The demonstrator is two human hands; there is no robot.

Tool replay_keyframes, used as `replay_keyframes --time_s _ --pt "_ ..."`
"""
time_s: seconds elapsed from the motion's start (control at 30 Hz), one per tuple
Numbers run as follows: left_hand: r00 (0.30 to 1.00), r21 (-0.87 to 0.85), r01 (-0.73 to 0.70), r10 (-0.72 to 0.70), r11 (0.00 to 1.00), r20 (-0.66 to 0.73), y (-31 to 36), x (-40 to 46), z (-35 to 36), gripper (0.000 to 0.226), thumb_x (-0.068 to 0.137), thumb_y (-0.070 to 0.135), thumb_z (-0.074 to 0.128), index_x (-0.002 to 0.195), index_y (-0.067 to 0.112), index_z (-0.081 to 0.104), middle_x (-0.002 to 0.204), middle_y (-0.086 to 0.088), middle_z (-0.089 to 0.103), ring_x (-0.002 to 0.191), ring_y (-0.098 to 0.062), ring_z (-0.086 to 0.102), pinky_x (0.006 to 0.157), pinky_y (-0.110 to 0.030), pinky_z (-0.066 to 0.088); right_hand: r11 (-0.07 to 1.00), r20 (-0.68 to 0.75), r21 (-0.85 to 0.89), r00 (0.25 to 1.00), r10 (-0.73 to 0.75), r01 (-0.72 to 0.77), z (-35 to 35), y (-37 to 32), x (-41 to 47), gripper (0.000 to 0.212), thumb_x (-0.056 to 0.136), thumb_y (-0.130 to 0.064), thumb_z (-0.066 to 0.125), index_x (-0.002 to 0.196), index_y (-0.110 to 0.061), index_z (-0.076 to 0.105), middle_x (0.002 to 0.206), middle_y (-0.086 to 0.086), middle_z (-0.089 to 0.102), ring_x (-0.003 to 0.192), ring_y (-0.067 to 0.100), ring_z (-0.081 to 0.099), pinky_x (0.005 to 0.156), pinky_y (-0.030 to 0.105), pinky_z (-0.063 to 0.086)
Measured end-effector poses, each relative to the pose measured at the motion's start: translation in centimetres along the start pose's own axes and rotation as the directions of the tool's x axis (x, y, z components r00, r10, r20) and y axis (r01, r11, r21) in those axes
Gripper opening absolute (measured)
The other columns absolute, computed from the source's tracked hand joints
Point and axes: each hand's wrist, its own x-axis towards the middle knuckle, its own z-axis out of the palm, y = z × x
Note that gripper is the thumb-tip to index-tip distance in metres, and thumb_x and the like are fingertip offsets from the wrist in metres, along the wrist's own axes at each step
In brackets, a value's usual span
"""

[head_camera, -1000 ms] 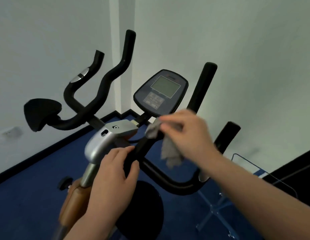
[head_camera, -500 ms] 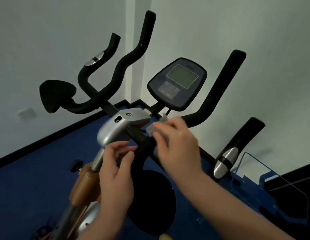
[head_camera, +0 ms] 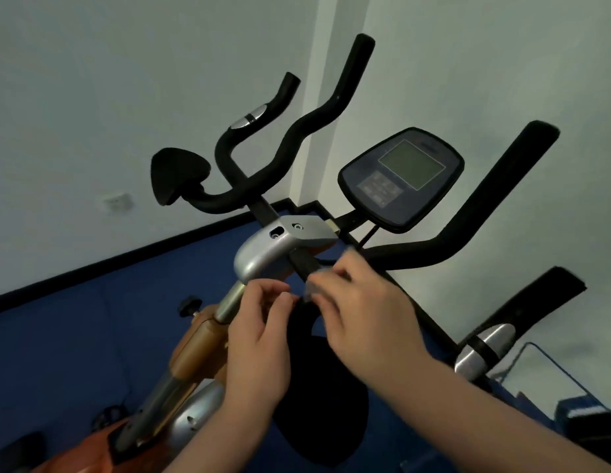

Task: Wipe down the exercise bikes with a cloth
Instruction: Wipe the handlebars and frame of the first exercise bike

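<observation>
An exercise bike with black foam handlebars (head_camera: pixel 290 138) and a silver stem clamp (head_camera: pixel 263 257) stands before me. Its dark console (head_camera: pixel 399 179) with a grey screen sits at the centre right. My right hand (head_camera: pixel 362 312) presses a small grey cloth (head_camera: pixel 312 290) against the black bar just below the clamp; most of the cloth is hidden under my fingers. My left hand (head_camera: pixel 259 332) sits right beside it, fingers curled at the same bar next to the silver post. A black elbow pad (head_camera: pixel 321 404) lies below both hands.
White walls meet in a corner behind the bike, above a blue floor (head_camera: pixel 75 336) with a black skirting. The orange frame (head_camera: pixel 198 349) runs down to the lower left. A second black pad (head_camera: pixel 177 174) sticks out left. A blue wire rack (head_camera: pixel 550 380) stands at the right.
My right hand has slid the cloth down the bar from near the console toward my left hand, and the cloth is now bunched up under the fingers. The view has shifted left.
</observation>
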Motion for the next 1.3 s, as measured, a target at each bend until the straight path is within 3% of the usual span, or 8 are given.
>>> replay_keyframes --time_s 0.1,0.23,0.33,0.53,0.77,0.97,1.13,1.3 --pt "0.999 0.067 -0.032 0.032 0.997 -0.002 -0.1 -0.2 -0.1 0.014 0.080 0.039 0.051 0.089 0.033 0.060 0.084 0.005 0.067 0.080 -0.016 0.064 0.074 -0.043 0.052 0.987 0.085 0.160 0.996 -0.017 0.003 -1.2 0.5 -0.2 0.022 0.088 -0.038 0.056 0.108 -0.034 0.065 0.097 -0.014 0.056 0.082 0.008 0.058 0.072 0.032 0.053" --pt "0.986 0.229 -0.159 0.165 0.960 -0.010 -0.4 -1.7 0.4 0.015 0.085 0.042 0.046 0.092 0.038 0.058 0.095 0.016 0.063 0.086 -0.008 0.062 0.069 -0.028 0.051 0.987 -0.242 0.155 0.970 -0.005 0.043 -4.7 2.6 3.1 0.019 0.081 -0.039 0.067 0.098 -0.031 0.066 0.095 -0.017 0.067 0.086 0.005 0.062 0.074 0.028 0.051" --pt "0.977 0.286 -0.194 0.210 0.939 -0.027 -1.0 -2.1 0.5 0.015 0.086 0.038 0.043 0.092 0.041 0.056 0.100 0.019 0.061 0.092 -0.007 0.060 0.073 -0.029 0.049 0.990 0.000 -0.085 0.994 -0.111 0.111 -3.7 2.4 5.1 0.014 0.083 -0.040 0.065 0.092 -0.030 0.068 0.093 -0.013 0.068 0.087 0.010 0.060 0.078 0.034 0.047" --pt "0.966 0.296 -0.233 0.255 0.926 -0.039 -1.1 -1.6 0.6 0.015 0.084 0.032 0.045 0.086 0.040 0.057 0.098 0.018 0.059 0.100 -0.007 0.059 0.076 -0.027 0.048 0.997 0.245 0.055 0.969 0.034 -0.049 -2.3 3.5 8.0 0.012 0.068 -0.042 0.079 0.075 -0.037 0.072 0.070 -0.021 0.058 0.075 0.003 0.056 0.061 0.018 0.038" --pt "0.967 0.311 -0.224 0.251 0.924 -0.049 -1.3 -1.6 0.7 0.015 0.084 0.031 0.045 0.083 0.039 0.057 0.097 0.019 0.059 0.102 -0.004 0.057 0.081 -0.016 0.043 0.993 0.006 0.071 0.996 0.089 -0.089 0.8 2.2 9.1 0.014 0.075 -0.036 0.076 0.084 -0.028 0.069 0.087 -0.004 0.070 0.083 0.015 0.062 0.071 0.026 0.047" --pt "0.971 0.297 -0.219 0.236 0.929 -0.022 -1.2 -1.6 0.5 0.014 0.084 0.032 0.045 0.083 0.038 0.059 0.099 0.018 0.058 0.103 -0.005 0.056 0.081 -0.011 0.041 1.000 0.128 -0.018 0.992 0.014 -0.012 -0.4 3.4 7.1 0.016 0.073 -0.045 0.074 0.087 -0.037 0.073 0.085 -0.005 0.072 0.079 0.016 0.066 0.068 0.027 0.047" --pt "0.969 0.284 -0.228 0.246 0.931 -0.029 -1.1 -1.6 0.5 0.015 0.084 0.031 0.045 0.082 0.036 0.059 0.097 0.018 0.058 0.102 -0.005 0.057 0.081 -0.010 0.040 0.996 -0.012 0.022 0.996 0.084 -0.084 1.1 1.7 8.5 0.015 0.082 -0.039 0.069 0.093 -0.029 0.071 0.090 -0.002 0.072 0.087 0.018 0.065 0.071 0.026 0.044" --pt "0.971 0.265 -0.229 0.238 0.937 -0.002 -0.9 -1.6 0.5 0.015 0.085 0.033 0.045 0.082 0.035 0.060 0.097 0.016 0.057 0.100 -0.008 0.057 0.079 -0.014 0.043 0.998 0.448 0.020 0.893 0.037 -0.051 -2.8 3.7 9.1 0.023 0.074 -0.044 0.074 0.096 -0.038 0.074 0.086 -0.013 0.069 0.079 0.007 0.062 0.067 0.024 0.046"
